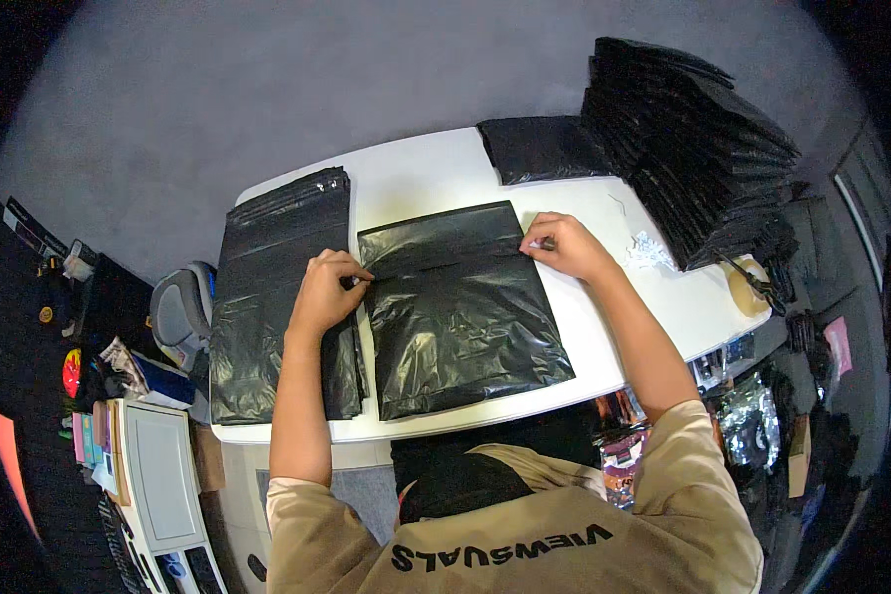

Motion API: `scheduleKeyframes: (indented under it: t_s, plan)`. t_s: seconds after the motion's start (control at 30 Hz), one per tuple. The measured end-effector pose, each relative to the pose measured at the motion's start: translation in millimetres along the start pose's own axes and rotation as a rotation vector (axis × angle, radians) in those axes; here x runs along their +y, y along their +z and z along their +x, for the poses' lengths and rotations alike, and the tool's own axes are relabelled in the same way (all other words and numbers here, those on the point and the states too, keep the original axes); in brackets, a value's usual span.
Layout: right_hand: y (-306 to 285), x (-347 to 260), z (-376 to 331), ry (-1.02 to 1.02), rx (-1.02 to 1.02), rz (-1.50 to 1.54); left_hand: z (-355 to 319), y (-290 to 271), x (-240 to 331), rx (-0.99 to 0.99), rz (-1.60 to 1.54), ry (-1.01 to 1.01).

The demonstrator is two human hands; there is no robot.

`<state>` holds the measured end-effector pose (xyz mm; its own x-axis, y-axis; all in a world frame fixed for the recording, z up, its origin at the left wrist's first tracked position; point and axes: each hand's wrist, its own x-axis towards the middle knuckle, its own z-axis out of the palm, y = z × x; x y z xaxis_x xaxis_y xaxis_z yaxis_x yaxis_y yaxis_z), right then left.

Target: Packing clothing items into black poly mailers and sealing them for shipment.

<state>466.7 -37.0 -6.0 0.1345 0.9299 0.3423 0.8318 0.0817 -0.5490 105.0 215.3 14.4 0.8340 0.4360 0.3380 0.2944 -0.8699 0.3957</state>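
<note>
Both hands pinch the flap edge of a black plastic mailer bag [460, 307] lying flat at the frame's centre on the white tabletop [663, 297]; left hand [325, 289] grips its left end, right hand [561, 246] its right; pressing evenly along the fold would, I'd judge, keep it wrinkle-free; a flat stack of bags [277, 297] lies left; a tall pile of packed bags [698, 148] sits upper right.

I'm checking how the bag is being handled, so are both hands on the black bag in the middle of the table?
Yes, the left hand grips the black bag's left edge and the right hand its right edge.
</note>
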Motion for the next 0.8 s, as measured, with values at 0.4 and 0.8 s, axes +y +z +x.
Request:
scheduleKeyframes:
  t_s: [0.4, 0.8]
  plan:
    - [0.2, -3.1, -1.0, 0.028, -0.010, 0.008, -0.6, 0.4, -2.2, -0.023, -0.012, 0.012]
    - [-1.5, -3.1, -1.3, 0.049, 0.002, 0.017, -2.6, 2.0, -5.2, -0.025, -0.019, 0.004]
